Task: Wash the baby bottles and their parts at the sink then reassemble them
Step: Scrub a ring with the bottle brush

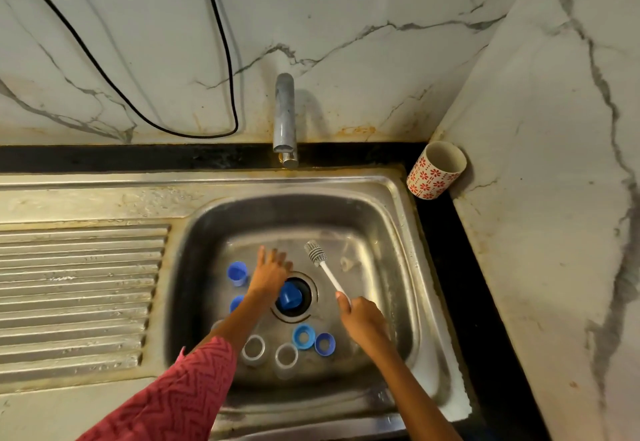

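— So, what lies nearest in the sink [388, 198]?

— Close to the near edge of the basin stand two clear bottles [253, 349], mouths up, and just right of them two blue rings [303, 336], touching each other.

— And the hands?

— The right hand [360, 316] grips the white handle of the bottle brush [325, 269]; its bristle head points to the far edge. The left hand [272, 272] is open, fingers spread, over the drain, where a blue cap [289, 296] sits. Two more blue caps [237, 272] lie left of it.

— Farther?

— A small clear teat [346, 263] is right of the brush. The tap [284, 118] stands at the far edge, and a patterned cup [435, 170] in the far right corner of the worktop [478, 302].
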